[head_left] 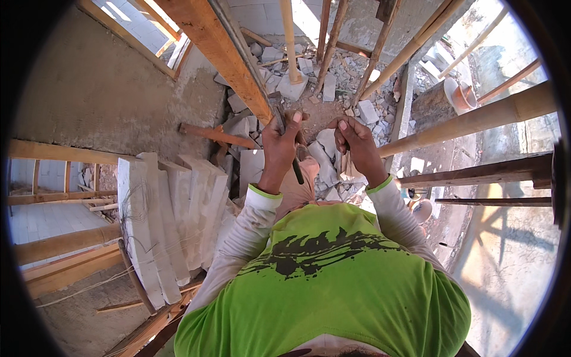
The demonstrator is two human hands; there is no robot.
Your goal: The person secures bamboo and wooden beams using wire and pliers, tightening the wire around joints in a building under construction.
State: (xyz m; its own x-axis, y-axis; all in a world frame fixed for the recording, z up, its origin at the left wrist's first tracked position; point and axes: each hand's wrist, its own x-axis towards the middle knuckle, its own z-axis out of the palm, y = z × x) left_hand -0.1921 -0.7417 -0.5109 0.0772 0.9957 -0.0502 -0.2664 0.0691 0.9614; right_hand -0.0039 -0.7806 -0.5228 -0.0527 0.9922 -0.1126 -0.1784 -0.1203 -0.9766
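Observation:
My left hand (279, 146) is closed around a dark hand tool, whose narrow handle (298, 171) sticks out below the palm. Its head is partly hidden by my fingers, so its exact kind is unclear. The hand is right by the lower end of an orange-brown wooden beam (232, 65), which has a dark rod along its edge. A short distance to the right, my right hand (358, 146) is raised with thumb and fingers pinched together. Anything between those fingertips is too small to make out.
Broken blocks and rubble (333, 89) cover the floor ahead among upright poles. White blocks (140, 232) stand at left, with thin wire (135, 205) on them. A wooden piece (217, 135) juts out by my left hand. A thick bamboo pole (470, 119) slants at right.

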